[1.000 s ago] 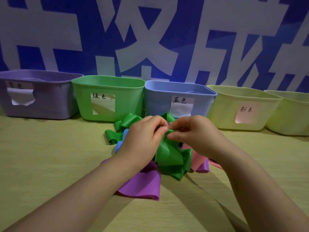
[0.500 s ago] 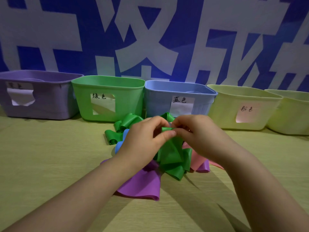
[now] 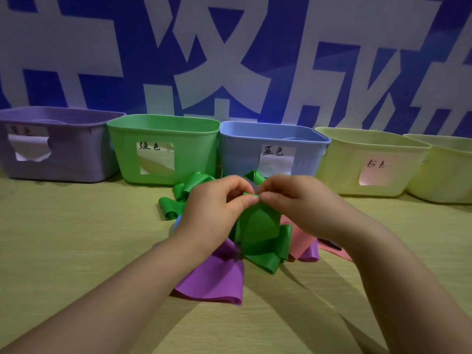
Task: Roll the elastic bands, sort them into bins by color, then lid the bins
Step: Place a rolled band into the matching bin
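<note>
Two-handed, pinching the green band point(image 3: 258, 226) at its top edge with left hand point(image 3: 214, 208) and right hand point(image 3: 298, 203), fingertip to fingertip.

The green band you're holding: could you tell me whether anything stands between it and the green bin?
Nothing visible does. The left hand and right hand pinch the green band near the green bin, whose top is open; only loose green bands lie low between them.

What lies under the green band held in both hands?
A purple band and a pink band show beneath the green band; whatever lies directly under its middle is covered.
</note>
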A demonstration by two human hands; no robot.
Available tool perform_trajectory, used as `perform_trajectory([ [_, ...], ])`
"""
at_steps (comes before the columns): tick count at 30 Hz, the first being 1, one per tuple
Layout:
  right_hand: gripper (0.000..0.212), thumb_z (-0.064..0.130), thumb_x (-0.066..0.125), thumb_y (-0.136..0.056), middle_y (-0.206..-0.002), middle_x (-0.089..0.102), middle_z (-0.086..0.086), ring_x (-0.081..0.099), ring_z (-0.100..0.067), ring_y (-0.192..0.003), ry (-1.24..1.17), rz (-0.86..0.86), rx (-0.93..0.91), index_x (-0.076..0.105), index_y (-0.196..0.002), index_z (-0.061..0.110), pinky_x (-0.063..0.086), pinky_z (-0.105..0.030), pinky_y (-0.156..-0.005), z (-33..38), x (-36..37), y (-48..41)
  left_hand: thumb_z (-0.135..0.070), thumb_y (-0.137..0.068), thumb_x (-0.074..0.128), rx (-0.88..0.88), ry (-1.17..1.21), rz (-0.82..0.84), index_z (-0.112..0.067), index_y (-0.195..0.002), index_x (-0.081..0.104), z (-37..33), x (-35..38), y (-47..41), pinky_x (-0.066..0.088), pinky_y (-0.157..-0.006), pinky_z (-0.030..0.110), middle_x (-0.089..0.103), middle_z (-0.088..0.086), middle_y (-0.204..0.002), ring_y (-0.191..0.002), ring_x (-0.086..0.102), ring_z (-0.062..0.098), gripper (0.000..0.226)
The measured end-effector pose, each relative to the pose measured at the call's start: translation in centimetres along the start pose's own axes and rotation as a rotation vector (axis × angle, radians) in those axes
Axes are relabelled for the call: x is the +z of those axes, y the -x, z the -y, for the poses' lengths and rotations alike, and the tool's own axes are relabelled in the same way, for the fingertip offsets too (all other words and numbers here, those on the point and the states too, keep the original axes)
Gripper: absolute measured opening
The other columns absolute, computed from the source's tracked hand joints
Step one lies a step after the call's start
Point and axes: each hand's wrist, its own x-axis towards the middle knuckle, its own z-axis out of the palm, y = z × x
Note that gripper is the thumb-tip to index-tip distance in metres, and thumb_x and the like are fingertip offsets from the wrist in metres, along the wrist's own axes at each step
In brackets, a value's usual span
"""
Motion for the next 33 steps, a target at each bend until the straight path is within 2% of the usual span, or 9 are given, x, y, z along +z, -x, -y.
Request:
perform_trajectory([
  [3, 0.011, 0.031, 0.063, -0.084, -0.085, 0.067, 0.005, 0.064, -0.012, -0.080, -0.075, -0.020, 0.002, 0.063, -0.093, 0.024, 0.053, -0.036, -0.081, -0.11, 0.02, -0.03, -0.014, -0.077, 0.071, -0.017, -0.012, 0.004, -0.033, -0.066, 0.059, -0.11, -0.10, -0.04, 0.040, -0.061, 0.019, 0.060, -0.009, -0.061, -0.058, 0.049, 0.000, 0.025],
  [6, 0.012, 0.031, 0.070, -0.079, -0.081, 0.067, 0.004, 0.064, -0.011, -0.078, -0.053, -0.027, -0.001, 0.063, -0.086, 0.024, 0.053, -0.036, -0.079, -0.12, 0.07, 0.01, -0.014, -0.078, 0.070, -0.025, -0.016, 0.035, -0.031, -0.067, 0.061, -0.25, -0.14, -0.01, 0.038, -0.058, 0.011, 0.060, -0.012, -0.060, -0.059, 0.050, -0.001, 0.022],
  [8, 0.011, 0.031, 0.070, -0.079, -0.077, 0.068, 0.003, 0.066, -0.012, -0.073, -0.048, -0.036, 0.001, 0.063, -0.083, 0.025, 0.054, -0.035, -0.076, -0.11, 0.07, -0.04, -0.015, -0.079, 0.070, -0.013, -0.018, 0.049, -0.028, -0.068, 0.062, -0.26, -0.11, 0.01, 0.038, -0.060, 0.013, 0.062, -0.011, -0.062, -0.060, 0.052, 0.000, 0.019],
  [12, 0.005, 0.031, 0.066, -0.083, -0.077, 0.068, 0.006, 0.066, -0.013, -0.072, -0.019, -0.032, 0.009, 0.063, -0.083, 0.027, 0.054, -0.029, -0.072, -0.26, 0.11, -0.16, -0.016, -0.080, 0.069, 0.015, -0.019, 0.040, -0.022, -0.073, 0.066, -0.17, -0.01, 0.02, 0.040, -0.062, 0.017, 0.065, -0.005, -0.066, -0.064, 0.054, 0.005, 0.010],
  [18, 0.012, 0.032, 0.058, -0.089, -0.083, 0.067, 0.007, 0.064, -0.010, -0.075, 0.055, -0.052, 0.008, 0.067, -0.093, 0.025, 0.048, -0.021, -0.070, -0.34, -0.05, -0.10, -0.009, -0.069, 0.078, -0.026, 0.070, 0.085, -0.034, -0.074, 0.059, -0.40, 0.20, 0.30, 0.039, -0.057, 0.013, 0.052, -0.018, -0.055, -0.055, 0.044, -0.001, 0.032],
  [21, 0.016, 0.033, 0.055, -0.091, -0.085, 0.067, 0.004, 0.064, -0.011, -0.075, 0.053, -0.022, 0.002, 0.067, -0.097, 0.025, 0.049, -0.025, -0.071, -0.25, -0.02, -0.07, -0.009, -0.072, 0.076, -0.030, 0.062, 0.040, -0.035, -0.069, 0.060, -0.25, 0.10, 0.17, 0.039, -0.058, 0.014, 0.052, -0.016, -0.053, -0.055, 0.045, 0.000, 0.030],
  [25, 0.020, 0.033, 0.048, -0.094, -0.080, 0.062, 0.004, 0.057, -0.007, -0.073, 0.067, 0.026, -0.001, 0.065, -0.100, 0.024, 0.042, -0.018, -0.065, -0.24, -0.08, -0.01, -0.013, -0.075, 0.073, -0.024, 0.028, 0.021, -0.037, -0.068, 0.061, -0.14, 0.08, 0.16, 0.043, -0.062, 0.021, 0.056, -0.012, -0.056, -0.058, 0.050, 0.002, 0.028],
  [30, 0.025, 0.037, 0.045, -0.095, -0.095, 0.066, 0.001, 0.060, -0.010, -0.086, 0.006, 0.073, 0.020, 0.064, -0.107, 0.025, 0.050, -0.033, -0.083, 0.01, -0.10, 0.15, -0.015, -0.080, 0.069, 0.016, -0.068, 0.025, -0.028, -0.072, 0.062, -0.13, -0.04, 0.20, 0.036, -0.057, 0.014, 0.054, -0.011, -0.056, -0.058, 0.047, 0.002, 0.017],
  [33, 0.029, 0.040, 0.056, -0.088, -0.100, 0.063, 0.008, 0.060, -0.008, -0.090, -0.006, 0.077, 0.012, 0.060, -0.114, 0.027, 0.051, -0.029, -0.085, 0.09, -0.14, 0.17, -0.015, -0.080, 0.069, 0.020, -0.090, 0.001, -0.024, -0.075, 0.065, 0.05, -0.12, 0.08, 0.037, -0.058, 0.018, 0.058, -0.007, -0.059, -0.060, 0.049, 0.006, 0.011],
])
